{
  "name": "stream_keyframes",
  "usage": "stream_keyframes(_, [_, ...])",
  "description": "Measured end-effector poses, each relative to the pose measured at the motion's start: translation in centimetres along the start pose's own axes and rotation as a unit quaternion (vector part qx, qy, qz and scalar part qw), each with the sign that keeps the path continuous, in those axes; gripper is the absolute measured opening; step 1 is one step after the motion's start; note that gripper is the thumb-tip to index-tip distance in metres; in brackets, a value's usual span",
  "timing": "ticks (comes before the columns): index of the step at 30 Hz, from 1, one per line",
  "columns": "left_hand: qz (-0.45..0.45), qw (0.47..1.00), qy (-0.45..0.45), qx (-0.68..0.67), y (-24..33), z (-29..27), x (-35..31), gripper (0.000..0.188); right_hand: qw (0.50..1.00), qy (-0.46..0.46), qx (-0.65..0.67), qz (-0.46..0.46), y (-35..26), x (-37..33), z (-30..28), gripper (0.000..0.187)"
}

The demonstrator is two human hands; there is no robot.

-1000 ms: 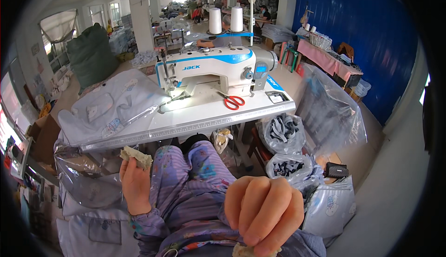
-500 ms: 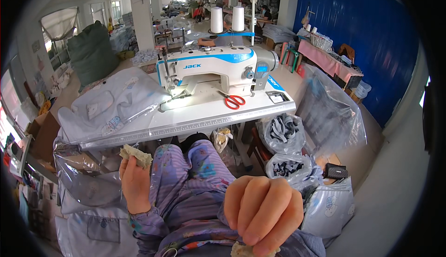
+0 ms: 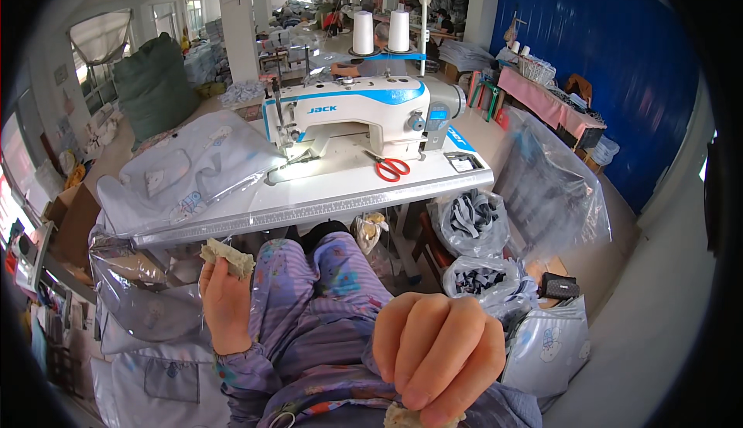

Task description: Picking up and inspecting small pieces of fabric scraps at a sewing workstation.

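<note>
At the left, over my lap, my left hand (image 3: pixel 226 312) is raised and closed on a pale, crumbly piece of bread (image 3: pixel 239 261), pinched at the top between thumb and fingers. Close to the camera at the lower middle is my right hand (image 3: pixel 439 347). Its fingers bend down and pinch a second pale piece of bread (image 3: pixel 402 417), mostly cut off by the lower edge. Beyond my knees, a white and blue sewing machine (image 3: pixel 348 111) stands on its table (image 3: pixel 309 200). Red-handled scissors (image 3: pixel 392 169) lie on that table, apart from both hands.
Grey printed fabric under clear plastic (image 3: pixel 186 169) covers the table's left end. Bags of fabric scraps (image 3: pixel 468 223) stand at the right, near a small dark purse (image 3: pixel 559 285). Two white thread cones (image 3: pixel 362 33) rise behind the machine. A large green sack (image 3: pixel 155 87) stands far left.
Both hands keep their places and their hold on the bread. Only the view has shifted very slightly.
</note>
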State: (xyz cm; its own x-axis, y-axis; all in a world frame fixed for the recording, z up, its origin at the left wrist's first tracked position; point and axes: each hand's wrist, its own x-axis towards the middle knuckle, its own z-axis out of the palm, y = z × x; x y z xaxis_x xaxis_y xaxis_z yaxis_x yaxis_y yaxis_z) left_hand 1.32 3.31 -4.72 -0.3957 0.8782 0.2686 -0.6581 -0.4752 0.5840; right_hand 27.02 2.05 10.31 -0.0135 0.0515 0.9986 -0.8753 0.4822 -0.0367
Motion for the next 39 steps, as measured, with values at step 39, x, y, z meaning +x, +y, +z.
stream_keyframes(39, [-0.004,1.000,0.014,0.009,-0.3,0.2,0.2,0.029,0.995,-0.031,-0.066,-0.067,0.1,0.5,1.3,0.006])
